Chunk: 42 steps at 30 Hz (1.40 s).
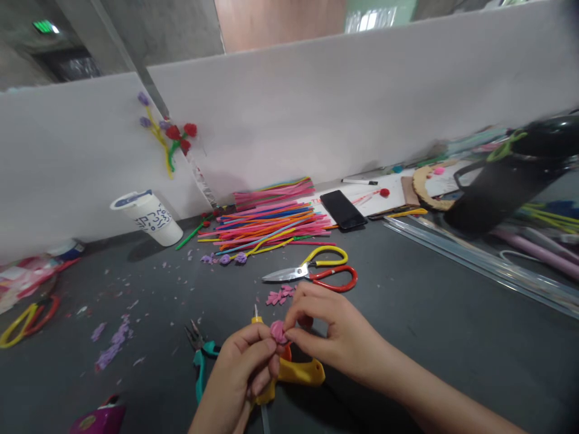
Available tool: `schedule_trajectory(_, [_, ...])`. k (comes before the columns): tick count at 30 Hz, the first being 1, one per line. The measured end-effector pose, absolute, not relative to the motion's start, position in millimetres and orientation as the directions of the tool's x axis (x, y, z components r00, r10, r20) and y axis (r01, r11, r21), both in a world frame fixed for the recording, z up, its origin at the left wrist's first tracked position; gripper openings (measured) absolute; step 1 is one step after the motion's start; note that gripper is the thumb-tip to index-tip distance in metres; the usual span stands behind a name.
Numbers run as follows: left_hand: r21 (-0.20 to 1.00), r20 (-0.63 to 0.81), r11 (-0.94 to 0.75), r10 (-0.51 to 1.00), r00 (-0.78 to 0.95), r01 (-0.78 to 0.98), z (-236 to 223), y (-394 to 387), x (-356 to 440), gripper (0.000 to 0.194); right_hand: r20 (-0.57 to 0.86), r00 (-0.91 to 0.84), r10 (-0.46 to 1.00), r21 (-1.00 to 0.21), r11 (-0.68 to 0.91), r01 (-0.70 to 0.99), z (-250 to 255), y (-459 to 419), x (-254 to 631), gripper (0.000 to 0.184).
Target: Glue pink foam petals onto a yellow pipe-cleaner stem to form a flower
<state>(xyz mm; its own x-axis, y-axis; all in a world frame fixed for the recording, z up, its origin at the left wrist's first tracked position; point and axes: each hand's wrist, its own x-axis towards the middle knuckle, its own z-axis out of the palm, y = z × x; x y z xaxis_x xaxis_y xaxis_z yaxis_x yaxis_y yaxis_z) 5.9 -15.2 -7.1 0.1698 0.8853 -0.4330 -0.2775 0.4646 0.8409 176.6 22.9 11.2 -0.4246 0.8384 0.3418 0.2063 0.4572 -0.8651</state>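
A small pink craft flower [278,331] is pinched between the thumb and fingers of my left hand [248,361]. From the right, my right hand [332,325] closes thumb and forefinger on the flower's edge. Under both hands lies a yellow glue gun [301,372], its nozzle pointing away from me and its body partly hidden. Teal-handled pliers [199,361] rest left of my left hand. Just beyond the fingers are loose pink petal pieces [279,295]. Past these lie open scissors [307,272] with one yellow and one red handle.
Colourful pipe cleaners [271,226] are piled at the back, beside a black phone [342,209]. A white cup [151,220] stands at left, near purple scraps [115,343] and a second pair of scissors [29,322]. Clear plastic strips [470,259] and a black jug [502,181] occupy the right.
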Motion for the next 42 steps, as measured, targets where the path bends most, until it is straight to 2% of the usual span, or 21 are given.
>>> schedule_trajectory(5, [0.833, -0.419, 0.450, 0.893, 0.164, -0.321, -8, -15, 6, 0.018, 0.502, -0.355, 0.789, -0.731, 0.606, 0.313, 9, 18, 173, 0.011])
schedule_trajectory(9, [0.831, -0.405, 0.425, 0.904, 0.134, -0.358, -7, -16, 6, 0.019, 0.664, -0.327, 0.672, -0.554, 0.736, 0.389, 6, 12, 171, 0.012])
schedule_trajectory(14, [0.836, -0.397, 0.415, 0.909, 0.126, -0.359, -7, -17, 5, 0.021, 0.742, -0.326, 0.586, -0.428, 0.788, 0.441, 2, 7, 168, 0.010])
schedule_trajectory(26, [0.856, -0.368, 0.381, 0.924, 0.106, -0.349, -10, -17, 6, 0.022, 0.744, -0.346, 0.572, -0.383, 0.789, 0.480, -3, 8, 165, 0.008])
schedule_trajectory(33, [0.931, -0.306, 0.290, 0.951, -0.039, -0.221, -8, -19, 11, 0.025, 0.734, -0.328, 0.594, -0.396, 0.768, 0.504, -2, 7, 163, 0.009])
schedule_trajectory(37, [0.956, -0.260, 0.234, 0.955, -0.141, -0.178, -3, -21, 16, 0.024, 0.743, -0.338, 0.579, -0.362, 0.771, 0.524, -3, 6, 162, 0.010])
schedule_trajectory(42, [0.941, -0.288, 0.256, 0.949, -0.130, -0.219, -2, -21, 16, 0.021, 0.763, -0.304, 0.571, -0.364, 0.767, 0.528, -3, 4, 161, 0.009])
